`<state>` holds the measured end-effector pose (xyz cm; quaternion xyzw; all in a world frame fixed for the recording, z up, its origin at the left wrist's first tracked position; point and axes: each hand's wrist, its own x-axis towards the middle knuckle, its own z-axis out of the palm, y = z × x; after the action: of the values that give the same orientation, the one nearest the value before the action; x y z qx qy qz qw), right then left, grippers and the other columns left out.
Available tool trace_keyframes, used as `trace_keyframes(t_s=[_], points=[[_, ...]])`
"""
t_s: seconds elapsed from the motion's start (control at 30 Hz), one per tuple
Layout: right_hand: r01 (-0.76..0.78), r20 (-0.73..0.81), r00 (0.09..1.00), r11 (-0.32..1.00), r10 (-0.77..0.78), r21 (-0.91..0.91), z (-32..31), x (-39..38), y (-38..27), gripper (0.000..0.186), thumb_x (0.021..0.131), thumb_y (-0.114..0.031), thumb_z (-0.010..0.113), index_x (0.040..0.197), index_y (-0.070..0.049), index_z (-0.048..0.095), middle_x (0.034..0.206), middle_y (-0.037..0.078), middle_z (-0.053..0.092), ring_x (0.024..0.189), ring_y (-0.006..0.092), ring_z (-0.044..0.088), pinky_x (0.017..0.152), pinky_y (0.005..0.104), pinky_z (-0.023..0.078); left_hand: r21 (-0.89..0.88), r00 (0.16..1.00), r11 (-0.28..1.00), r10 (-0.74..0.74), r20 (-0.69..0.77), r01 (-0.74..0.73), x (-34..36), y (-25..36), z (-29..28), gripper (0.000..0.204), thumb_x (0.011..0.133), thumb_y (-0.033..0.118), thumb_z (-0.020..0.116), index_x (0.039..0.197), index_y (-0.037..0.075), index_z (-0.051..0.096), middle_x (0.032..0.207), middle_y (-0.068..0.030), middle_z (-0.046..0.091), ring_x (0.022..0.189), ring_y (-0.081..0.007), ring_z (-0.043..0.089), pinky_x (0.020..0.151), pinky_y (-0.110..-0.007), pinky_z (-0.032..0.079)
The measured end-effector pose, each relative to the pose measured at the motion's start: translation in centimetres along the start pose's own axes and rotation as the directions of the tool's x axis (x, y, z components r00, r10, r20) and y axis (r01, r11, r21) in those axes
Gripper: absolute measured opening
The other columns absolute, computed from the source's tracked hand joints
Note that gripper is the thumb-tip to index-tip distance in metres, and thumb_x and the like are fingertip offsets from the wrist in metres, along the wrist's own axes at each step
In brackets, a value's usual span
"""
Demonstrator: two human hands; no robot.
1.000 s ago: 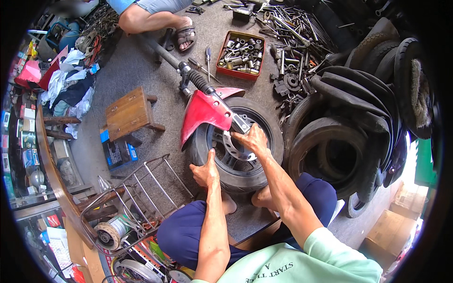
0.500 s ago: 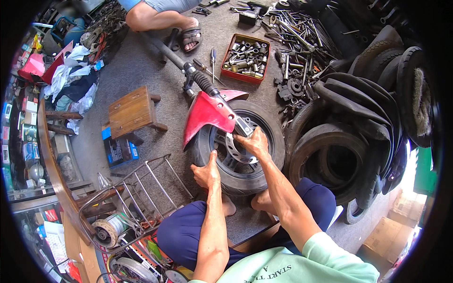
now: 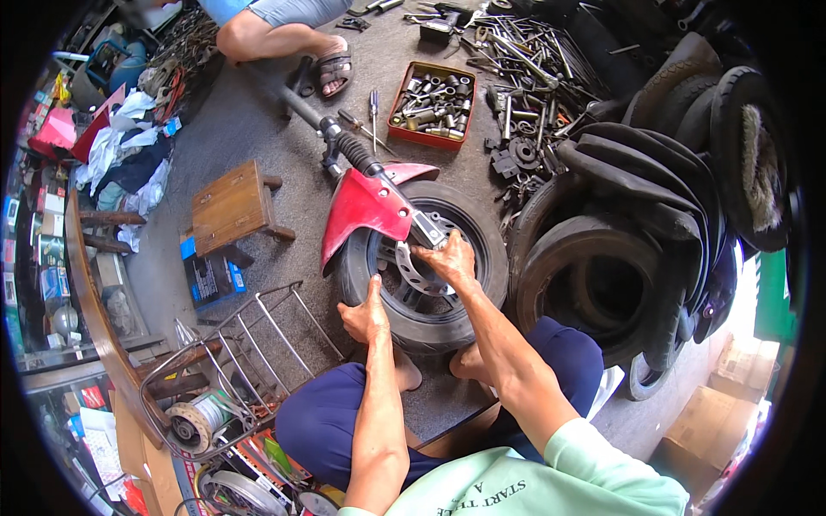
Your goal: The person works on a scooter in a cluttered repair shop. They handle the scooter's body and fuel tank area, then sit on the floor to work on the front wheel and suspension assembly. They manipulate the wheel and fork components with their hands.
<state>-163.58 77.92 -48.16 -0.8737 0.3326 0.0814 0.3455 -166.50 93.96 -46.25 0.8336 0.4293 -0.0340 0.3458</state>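
Observation:
A motorcycle front wheel with a black tyre (image 3: 447,332) lies on its side between my knees, under a red mudguard (image 3: 366,206) on a grey fork (image 3: 360,151). My left hand (image 3: 370,314) grips the tyre's near left side, thumb on top and fingers down the outer edge, partly hidden. My right hand (image 3: 446,258) is closed on the lower end of the fork at the hub, over the silver slotted brake disc (image 3: 409,271). The part under my right fingers is partly hidden.
A person's leg (image 3: 284,39) is at the top. A red tin of sockets (image 3: 434,103), a screwdriver (image 3: 373,107) and piled tools (image 3: 533,64) lie beyond. Stacked tyres and tubes (image 3: 641,176) stand right, cardboard boxes (image 3: 705,430) lower right. A wooden stool (image 3: 228,206) and wire rack (image 3: 254,344) are left.
Both hands keep their holds on the tyre and fork end. The whole view shifts slightly right and down, then back left and up, with little visible change in the wheel.

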Motion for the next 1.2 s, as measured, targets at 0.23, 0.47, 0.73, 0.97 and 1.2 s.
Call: trace_keyframes(t_s=[0.23,0.47,0.73,0.97,1.2], points=[[0.079,-0.011,0.997,0.992,-0.078,0.095,-0.9,-0.2,1.5,0.070,0.054,-0.050,0.074,0.095,0.003,0.055,0.088,0.023,0.062,0.086,0.0344,0.061,0.076,0.0398,0.047,0.022,0.999,0.999,0.033,-0.028,-0.032,0.4,-0.2,0.7,0.095,0.050,0.060,0.074,0.107,-0.013,0.050,0.098,-0.0281,0.058,0.094,-0.0393,0.057,0.081,-0.044,0.044],[0.067,-0.290,0.952,0.991,-0.099,-0.116,-0.8,-2.9,5.1,0.079,0.067,-0.063,0.058,0.110,0.003,0.053,0.123,0.021,0.045,0.117,0.0346,0.038,0.098,0.0426,0.026,0.023,1.000,1.000,-0.004,-0.014,0.004,0.3,0.2,0.2,0.092,0.050,0.060,0.074,0.102,-0.012,0.052,0.098,-0.0289,0.058,0.094,-0.0407,0.057,0.082,-0.045,0.044],[-0.252,-0.054,0.967,0.959,0.247,-0.126,1.1,-3.2,5.2,0.086,0.072,-0.063,0.049,0.134,-0.006,0.033,0.141,0.029,0.012,0.132,0.0427,0.004,0.106,0.0495,0.001,0.033,1.000,0.999,0.008,-0.001,-0.008,0.6,0.1,0.3,0.088,0.050,0.059,0.074,0.099,-0.011,0.054,0.095,-0.0292,0.059,0.091,-0.0419,0.057,0.080,-0.046,0.044],[-0.278,0.014,0.958,0.938,0.287,-0.207,0.6,-2.0,5.5,0.086,0.071,-0.066,0.048,0.129,-0.004,0.039,0.139,0.030,0.018,0.130,0.0462,0.012,0.104,0.0536,0.011,0.039,0.999,0.999,-0.034,0.042,0.033,0.3,0.5,-0.3,0.093,0.051,0.059,0.074,0.108,-0.011,0.050,0.098,-0.0298,0.058,0.094,-0.0415,0.056,0.081,-0.046,0.044],[-0.100,0.283,0.948,0.979,0.148,-0.176,-2.3,0.1,3.1,0.064,0.067,-0.048,0.064,0.100,0.006,0.059,0.103,0.028,0.057,0.100,0.0334,0.056,0.084,0.0372,0.045,0.010,0.996,1.000,-0.006,0.089,0.005,0.5,-0.1,-0.7,0.094,0.053,0.060,0.072,0.110,-0.010,0.045,0.101,-0.0286,0.056,0.095,-0.0402,0.056,0.081,-0.047,0.044]])
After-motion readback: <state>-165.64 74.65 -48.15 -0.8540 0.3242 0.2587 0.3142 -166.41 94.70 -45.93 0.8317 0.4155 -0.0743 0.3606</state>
